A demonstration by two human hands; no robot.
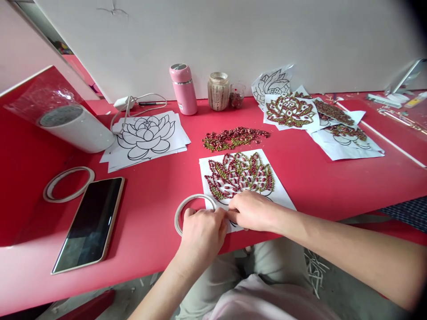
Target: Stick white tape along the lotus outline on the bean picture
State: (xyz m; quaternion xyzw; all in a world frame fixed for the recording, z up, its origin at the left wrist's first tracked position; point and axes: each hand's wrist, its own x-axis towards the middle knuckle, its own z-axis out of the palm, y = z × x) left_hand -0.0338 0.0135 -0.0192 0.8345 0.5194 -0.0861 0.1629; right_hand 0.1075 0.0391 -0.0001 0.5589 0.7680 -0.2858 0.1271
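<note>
A paper sheet with a lotus drawing (240, 175) partly filled with red and green beans lies near the front edge of the red table (153, 209). My left hand (202, 235) and my right hand (251, 211) meet at the sheet's lower left edge, fingers curled and pinched together. What they pinch is hidden. A thin tape ring (187, 209) lies under and beside my left hand. A loose pile of red and green beans (233, 138) sits just beyond the sheet.
A phone (90, 222) and a second tape ring (68, 183) lie at left, near a white roll (76, 126). Blank lotus sheets (147, 135), a pink bottle (183, 89), a jar (218, 91) and finished bean pictures (293, 111) sit farther back.
</note>
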